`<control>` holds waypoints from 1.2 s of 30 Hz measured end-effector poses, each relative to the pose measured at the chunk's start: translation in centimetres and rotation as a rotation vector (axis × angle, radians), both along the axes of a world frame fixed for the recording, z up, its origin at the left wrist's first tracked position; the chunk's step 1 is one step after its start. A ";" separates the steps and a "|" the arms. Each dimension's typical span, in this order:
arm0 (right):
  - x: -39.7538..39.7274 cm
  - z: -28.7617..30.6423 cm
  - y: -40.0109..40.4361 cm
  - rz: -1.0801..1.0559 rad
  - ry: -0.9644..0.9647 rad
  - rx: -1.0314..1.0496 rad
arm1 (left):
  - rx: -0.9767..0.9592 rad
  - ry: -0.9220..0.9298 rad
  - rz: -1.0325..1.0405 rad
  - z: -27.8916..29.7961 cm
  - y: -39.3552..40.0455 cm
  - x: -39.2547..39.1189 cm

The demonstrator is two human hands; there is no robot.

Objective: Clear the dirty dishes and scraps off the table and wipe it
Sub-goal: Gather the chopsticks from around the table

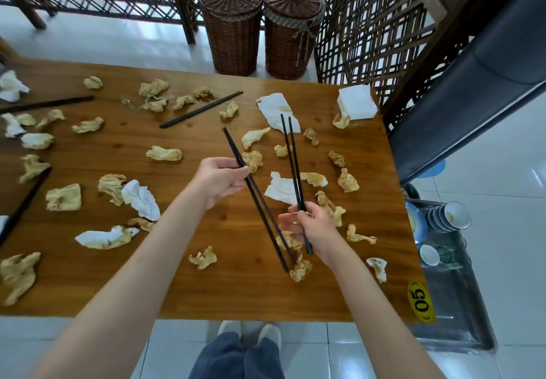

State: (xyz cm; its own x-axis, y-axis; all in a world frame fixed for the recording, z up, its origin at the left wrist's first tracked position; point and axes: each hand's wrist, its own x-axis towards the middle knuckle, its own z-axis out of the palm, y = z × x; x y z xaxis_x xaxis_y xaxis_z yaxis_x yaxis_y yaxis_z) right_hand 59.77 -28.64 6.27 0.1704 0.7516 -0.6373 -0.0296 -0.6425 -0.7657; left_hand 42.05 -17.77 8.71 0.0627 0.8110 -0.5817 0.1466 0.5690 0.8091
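Note:
My left hand grips a pair of black chopsticks near their upper part, above the wooden table. My right hand pinches a second pair of black chopsticks near their lower end, tips pointing away from me. Another pair of chopsticks lies on the table farther back. More chopsticks lie at the far left. Several crumpled, stained napkins such as one napkin are strewn all over the tabletop, along with white tissues.
A stack of clean white napkins sits at the table's far right corner. To the right stands a metal cart holding stacked bowls and a small cup. Two wicker baskets stand behind the table.

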 end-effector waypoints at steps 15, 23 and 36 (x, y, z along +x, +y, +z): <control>-0.7 1.0 -1.0 0.288 0.087 0.038 | 0.029 -0.042 0.040 -0.4 -1.5 1.2; 0.0 1.3 -1.3 0.403 0.066 -0.008 | 0.016 -0.125 0.096 -0.4 -2.3 1.2; 0.1 2.3 1.2 0.579 -0.001 -0.021 | 0.046 -0.156 0.207 -0.1 -1.8 1.0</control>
